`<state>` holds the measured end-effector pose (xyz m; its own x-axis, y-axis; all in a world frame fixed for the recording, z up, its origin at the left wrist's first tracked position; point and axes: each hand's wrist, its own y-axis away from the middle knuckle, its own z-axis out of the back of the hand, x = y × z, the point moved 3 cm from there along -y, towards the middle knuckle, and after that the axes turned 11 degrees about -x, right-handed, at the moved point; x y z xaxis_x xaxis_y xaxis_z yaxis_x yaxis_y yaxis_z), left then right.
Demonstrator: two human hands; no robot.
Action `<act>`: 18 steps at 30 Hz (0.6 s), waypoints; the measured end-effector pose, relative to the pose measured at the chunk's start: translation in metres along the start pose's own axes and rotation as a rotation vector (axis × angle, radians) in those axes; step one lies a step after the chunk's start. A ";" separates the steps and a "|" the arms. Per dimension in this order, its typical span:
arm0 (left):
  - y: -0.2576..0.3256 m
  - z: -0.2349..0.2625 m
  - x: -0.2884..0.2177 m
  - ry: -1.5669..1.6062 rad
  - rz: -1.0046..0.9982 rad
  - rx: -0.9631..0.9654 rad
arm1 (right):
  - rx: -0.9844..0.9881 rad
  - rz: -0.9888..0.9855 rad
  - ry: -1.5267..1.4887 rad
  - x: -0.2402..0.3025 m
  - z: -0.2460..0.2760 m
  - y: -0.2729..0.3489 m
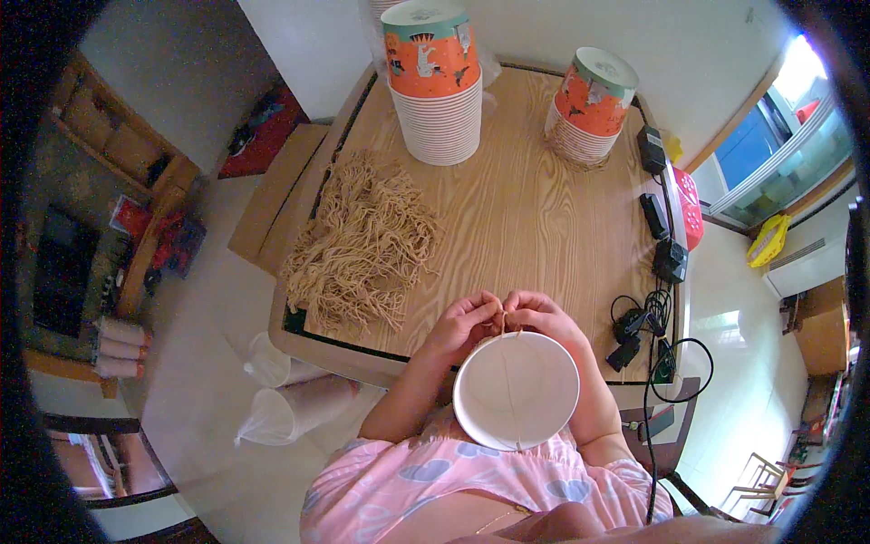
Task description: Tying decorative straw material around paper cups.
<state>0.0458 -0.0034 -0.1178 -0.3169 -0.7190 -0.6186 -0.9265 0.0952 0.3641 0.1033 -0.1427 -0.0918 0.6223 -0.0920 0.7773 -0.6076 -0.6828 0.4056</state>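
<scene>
Here, thin tan twine [505, 321] is being pinched by closed fingers [484, 311], left hand [460, 326] and right hand [544, 319]; just below them, a round white open-topped tub [539, 390] is seen.

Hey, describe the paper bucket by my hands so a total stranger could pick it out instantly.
Find the wood-grain table and its near edge, where the left hand and right hand meet. The paper bucket is just below them in the picture. Unlike the upside-down stacks of buckets on the far side, its round white mouth faces the camera, crossed by a thin tan strand.
</scene>
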 end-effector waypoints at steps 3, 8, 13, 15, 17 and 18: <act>0.000 -0.002 0.002 0.038 -0.020 -0.031 | -0.060 -0.043 -0.072 0.000 -0.002 0.000; 0.004 -0.009 -0.005 -0.016 -0.103 -0.099 | -0.095 -0.044 -0.061 0.001 -0.002 -0.001; 0.002 -0.006 -0.008 -0.176 -0.216 -0.188 | -0.078 -0.016 0.026 0.001 -0.002 -0.001; 0.002 -0.006 -0.008 -0.186 -0.216 -0.200 | -0.084 -0.016 0.030 0.000 -0.001 -0.002; 0.001 -0.005 -0.008 -0.195 -0.216 -0.211 | -0.063 -0.005 0.014 0.000 -0.001 -0.002; 0.000 -0.005 -0.007 -0.189 -0.221 -0.209 | -0.063 -0.005 0.013 0.000 -0.001 -0.003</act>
<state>0.0491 -0.0017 -0.1100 -0.1633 -0.5643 -0.8093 -0.9215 -0.2057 0.3294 0.1045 -0.1404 -0.0928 0.6188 -0.0792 0.7815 -0.6349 -0.6363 0.4382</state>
